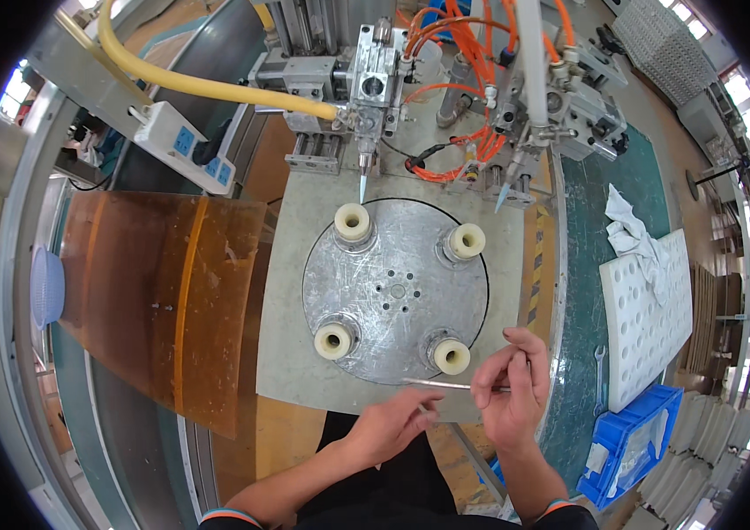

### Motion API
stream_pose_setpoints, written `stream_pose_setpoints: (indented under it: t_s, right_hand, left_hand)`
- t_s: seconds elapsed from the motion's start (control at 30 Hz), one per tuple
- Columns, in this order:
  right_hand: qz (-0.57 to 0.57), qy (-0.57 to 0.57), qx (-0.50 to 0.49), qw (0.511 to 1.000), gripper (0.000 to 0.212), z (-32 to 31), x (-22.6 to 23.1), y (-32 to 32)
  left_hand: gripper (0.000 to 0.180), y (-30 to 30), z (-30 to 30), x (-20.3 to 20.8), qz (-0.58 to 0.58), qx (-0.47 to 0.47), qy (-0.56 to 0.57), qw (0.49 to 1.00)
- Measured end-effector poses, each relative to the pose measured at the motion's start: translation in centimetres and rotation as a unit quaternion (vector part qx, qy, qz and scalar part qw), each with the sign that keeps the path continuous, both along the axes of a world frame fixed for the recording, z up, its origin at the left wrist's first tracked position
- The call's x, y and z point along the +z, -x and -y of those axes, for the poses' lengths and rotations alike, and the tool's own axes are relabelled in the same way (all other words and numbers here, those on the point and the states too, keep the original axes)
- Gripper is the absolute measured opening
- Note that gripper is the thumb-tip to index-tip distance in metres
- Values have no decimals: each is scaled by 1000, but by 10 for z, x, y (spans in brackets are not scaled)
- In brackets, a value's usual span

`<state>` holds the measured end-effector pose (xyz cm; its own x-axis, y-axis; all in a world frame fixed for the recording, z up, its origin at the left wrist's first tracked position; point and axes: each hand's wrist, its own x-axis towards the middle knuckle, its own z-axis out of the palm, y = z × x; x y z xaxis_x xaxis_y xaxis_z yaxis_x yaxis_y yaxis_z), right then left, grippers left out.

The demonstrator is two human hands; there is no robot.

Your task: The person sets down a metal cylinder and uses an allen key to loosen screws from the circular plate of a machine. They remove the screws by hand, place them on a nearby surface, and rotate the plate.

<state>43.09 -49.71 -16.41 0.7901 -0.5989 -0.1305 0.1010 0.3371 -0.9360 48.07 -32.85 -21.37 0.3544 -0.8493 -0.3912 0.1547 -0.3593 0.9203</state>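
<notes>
Between my two hands, just below the round grey metal turntable (395, 291), I hold a thin silver metal rod (445, 384) level: my right hand (509, 389) pinches one end, my left hand (392, 422) is pressed to the other, fingers curled. Held so lightly, I judge the rod could slip and roll off the worktop (291, 353). On the turntable stand four cream plastic spools (352, 222), one per quarter. Above it hang two pointed dispensing nozzles (362, 185). Right of it lie one white perforated foam tray (648, 318), one white cloth (633, 234), one blue plastic bin (626, 446).
</notes>
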Motion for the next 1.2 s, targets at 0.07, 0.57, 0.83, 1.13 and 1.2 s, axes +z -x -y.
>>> stream_pose_setpoints:
  t_s: [0.07,0.57,0.83,1.13,1.2]
  right_hand:
    - [8,-28,25,999,27,1,-5,-8]
    - [-293,206,231,905,25,26,-17,-49]
    - [-188,163,-2,969,25,19,-28,-62]
    - [-300,301,93,900,14,33,-31,-76]
    - [-324,319,75,888,14,34,-39,-82]
  left_hand:
    - [39,-16,-1,5,65,49,-101,992]
    - [16,-142,3,-48,385,-16,124,914]
    - [15,-152,20,-65,325,56,158,931]
    - [31,-168,18,-105,334,34,108,936]
    - [41,-171,16,-121,397,13,-16,917]
